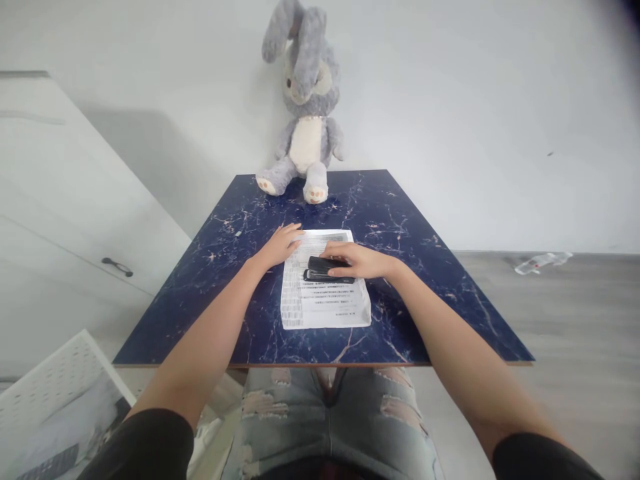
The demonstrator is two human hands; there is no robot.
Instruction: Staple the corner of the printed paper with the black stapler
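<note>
Printed sheets of paper point(325, 310) lie on the blue marbled table point(400, 227), with a black stapler point(320, 265) sideways over their middle. My right hand point(363, 260) grips the stapler from the right, fingers over its top and thumb along the near side. The stapler's narrow end points left. At the far left edge of the paper, my left hand point(281, 247) rests with its fingers stretched out, holding nothing. Whether the stapler touches the paper or is slightly raised I cannot tell.
A grey plush rabbit point(307, 143) sits at the table's far edge against the wall. White cabinet doors point(65, 193) stand on the left, with a white perforated basket point(75, 353) below. A clear plastic item point(543, 262) lies on the floor at right.
</note>
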